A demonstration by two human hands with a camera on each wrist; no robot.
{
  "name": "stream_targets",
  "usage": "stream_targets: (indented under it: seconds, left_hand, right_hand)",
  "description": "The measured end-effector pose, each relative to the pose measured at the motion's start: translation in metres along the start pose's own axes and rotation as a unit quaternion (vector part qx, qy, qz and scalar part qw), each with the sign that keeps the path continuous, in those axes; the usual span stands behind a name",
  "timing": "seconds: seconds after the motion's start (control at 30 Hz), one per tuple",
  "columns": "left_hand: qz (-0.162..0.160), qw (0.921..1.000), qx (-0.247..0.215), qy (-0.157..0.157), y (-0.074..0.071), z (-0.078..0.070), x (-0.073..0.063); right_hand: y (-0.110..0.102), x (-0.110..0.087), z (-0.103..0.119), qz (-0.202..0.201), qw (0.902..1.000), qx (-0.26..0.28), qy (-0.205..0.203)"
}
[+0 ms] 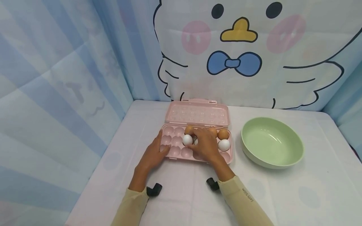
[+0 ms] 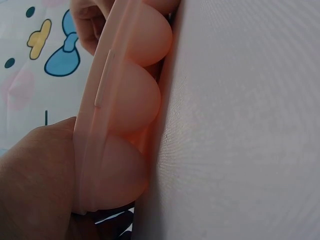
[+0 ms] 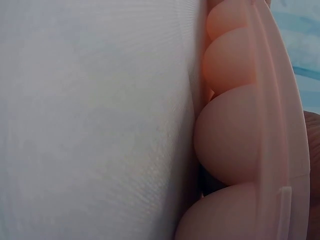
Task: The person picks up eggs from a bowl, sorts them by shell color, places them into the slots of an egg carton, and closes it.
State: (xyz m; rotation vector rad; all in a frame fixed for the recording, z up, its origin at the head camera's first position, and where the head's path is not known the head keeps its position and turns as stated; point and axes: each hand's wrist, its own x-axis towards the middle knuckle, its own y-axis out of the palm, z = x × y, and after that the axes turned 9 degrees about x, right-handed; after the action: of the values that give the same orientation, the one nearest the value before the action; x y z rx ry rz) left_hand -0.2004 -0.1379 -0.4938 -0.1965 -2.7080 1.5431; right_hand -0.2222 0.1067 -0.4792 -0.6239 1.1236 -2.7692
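Note:
A pink egg carton lies on the table with its lid folded back. My right hand reaches over it and pinches a white egg between thumb and forefinger, at the middle row. Brown eggs stand along the back row, and another white egg sits at the right end of the middle row. The right hand hides some cups and eggs. My left hand grips the carton's left end, thumb over the front corner. In the left wrist view the carton's rounded cups show from the side.
To the right of the carton stands a large light green bowl. White cloth covers the table. A curtain with a cartoon bird hangs behind, and a blue striped curtain hangs along the left.

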Motion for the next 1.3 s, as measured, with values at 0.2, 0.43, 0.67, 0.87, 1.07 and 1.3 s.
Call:
stream_targets:
  seconds: [0.2, 0.43, 0.67, 0.87, 1.07, 1.3]
  left_hand:
    - [0.001, 1.0, -0.007, 0.002, 0.0, 0.001, 0.0]
    - [0.002, 0.9999, -0.014, 0.004, -0.001, 0.001, 0.0]
    - [0.001, 1.0, -0.008, 0.002, 0.001, 0.002, 0.0]
    - [0.0, 1.0, -0.007, 0.002, 0.001, 0.002, 0.0]
    - [0.001, 1.0, -0.005, -0.001, 0.0, 0.001, 0.0]
    - [0.003, 1.0, -0.003, -0.004, 0.0, 0.001, -0.001]
  right_hand:
    - [-0.001, -0.001, 0.002, 0.004, 1.0, 0.002, 0.001]
    - [-0.003, 0.0, 0.003, 0.01, 0.9999, 0.005, 0.003]
    - [-0.003, 0.0, 0.003, 0.023, 0.9996, 0.012, 0.013]
    - [-0.008, -0.001, 0.007, 0.037, 0.9985, 0.03, 0.027]
    - [-0.018, -0.003, 0.009, 0.058, 0.9915, 0.101, 0.058]
    - [-0.052, 0.006, -0.012, -0.017, 0.9903, 0.123, 0.062]
